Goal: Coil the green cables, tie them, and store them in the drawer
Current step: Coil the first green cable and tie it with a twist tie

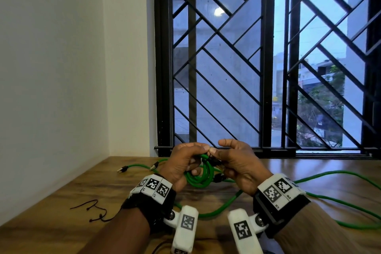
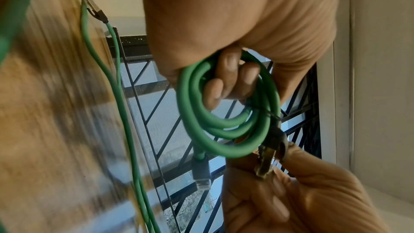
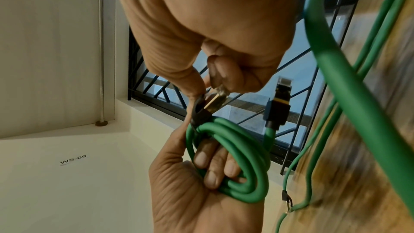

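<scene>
I see the coiled green cable (image 2: 226, 130) with a smooth, matt rubbery jacket. Its plug (image 3: 216, 100) just above the coil shows shiny gold-coloured metal in a black plastic boot. Under the coil, the table (image 1: 86, 187) is wood-grained with a slight sheen.

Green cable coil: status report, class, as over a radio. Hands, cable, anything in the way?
Left hand grips coil. Right hand pinches its plug. Loose green cables on table; black tie unused. No drawer in view.

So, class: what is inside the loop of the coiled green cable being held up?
The left hand has its fingers curled through the coiled green cable. The palm covers part of the coil, so any tie there cannot be seen.
</scene>
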`<state>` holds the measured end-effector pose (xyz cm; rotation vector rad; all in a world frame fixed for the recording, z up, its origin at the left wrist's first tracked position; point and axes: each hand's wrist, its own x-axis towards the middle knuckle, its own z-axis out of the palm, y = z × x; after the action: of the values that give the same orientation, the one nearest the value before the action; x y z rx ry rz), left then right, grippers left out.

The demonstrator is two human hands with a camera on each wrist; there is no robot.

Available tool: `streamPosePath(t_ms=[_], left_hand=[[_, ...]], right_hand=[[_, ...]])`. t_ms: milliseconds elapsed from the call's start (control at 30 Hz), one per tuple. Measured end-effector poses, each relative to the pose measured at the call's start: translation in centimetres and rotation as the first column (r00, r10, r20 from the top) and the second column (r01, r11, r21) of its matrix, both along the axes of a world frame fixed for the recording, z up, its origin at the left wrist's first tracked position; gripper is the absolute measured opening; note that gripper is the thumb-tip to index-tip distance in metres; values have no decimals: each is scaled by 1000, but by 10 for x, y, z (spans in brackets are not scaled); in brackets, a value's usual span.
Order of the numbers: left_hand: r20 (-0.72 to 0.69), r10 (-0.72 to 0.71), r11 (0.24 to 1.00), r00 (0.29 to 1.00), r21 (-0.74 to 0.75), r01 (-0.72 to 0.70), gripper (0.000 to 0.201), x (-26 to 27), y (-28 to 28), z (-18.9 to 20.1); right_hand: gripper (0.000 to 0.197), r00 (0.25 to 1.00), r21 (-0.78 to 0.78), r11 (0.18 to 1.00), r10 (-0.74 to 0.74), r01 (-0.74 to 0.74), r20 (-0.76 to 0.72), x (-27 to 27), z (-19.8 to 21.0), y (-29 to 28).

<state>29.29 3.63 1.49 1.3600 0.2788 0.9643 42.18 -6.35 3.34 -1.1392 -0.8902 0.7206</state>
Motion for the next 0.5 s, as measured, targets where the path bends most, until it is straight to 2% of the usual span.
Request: streamPosePath(t_ms=[233,367,500], left_hand=[[-4,52,998,999,24,-52,11,1,-5,2],[-10,78,996,997,40,-78,12,2,-5,1],[-36,123,990,992,73,-120,13,3,-3,2]], right_hand=[[15,999,66,998,-2,-1,50,-5,2,-8],[8,985,114,991,-80,63,154,-6,-1,-5],[13,986,165,985,-76,50,150,-6,-2,-5]])
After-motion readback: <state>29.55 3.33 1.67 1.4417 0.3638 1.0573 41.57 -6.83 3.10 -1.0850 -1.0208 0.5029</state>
